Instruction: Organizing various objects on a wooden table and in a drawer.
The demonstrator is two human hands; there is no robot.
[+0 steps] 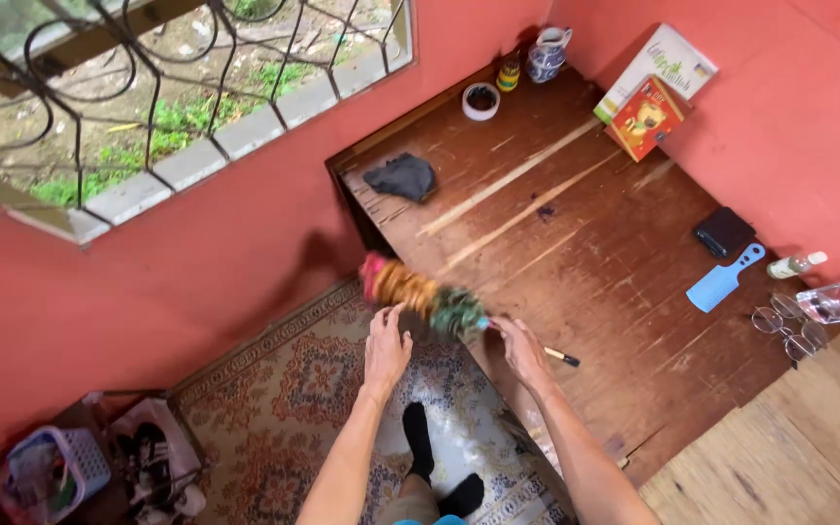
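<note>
Wooden table (595,262) against pink walls, patterned rug (284,389) below. Multicoloured feather duster (420,292) blurred over table's near edge, handle end black. Right hand (522,350) wrapped round handle; left hand (386,345) with fingers spread, touching feathers from beneath. Farther off: dark cloth (401,177), blue comb (723,278), glasses (787,326).

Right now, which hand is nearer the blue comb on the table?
Right. The right hand grips the handle of the multicoloured duster at the table's near edge, closer to the blue comb. The left hand is farther, over the rug beside the duster's head.
</note>
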